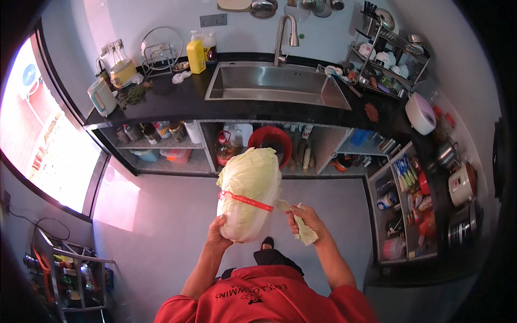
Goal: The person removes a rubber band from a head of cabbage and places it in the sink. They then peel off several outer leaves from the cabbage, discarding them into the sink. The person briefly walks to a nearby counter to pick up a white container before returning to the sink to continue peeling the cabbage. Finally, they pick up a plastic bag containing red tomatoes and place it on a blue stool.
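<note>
A large napa cabbage, pale green above and white toward its base, is held up in front of me over the floor. A red band runs around its middle. My left hand grips the cabbage low on its left side, near the base. To the right of it, my right hand is closed on a torn cabbage leaf that hangs below the fingers. A pale strip of leaf reaches from the cabbage toward that hand; whether it is still attached I cannot tell.
Ahead runs a black counter with a steel sink and a tall faucet. Under it stand a red bucket and an oil bottle. A dish rack fills the right corner; a metal shelf rack stands at lower left.
</note>
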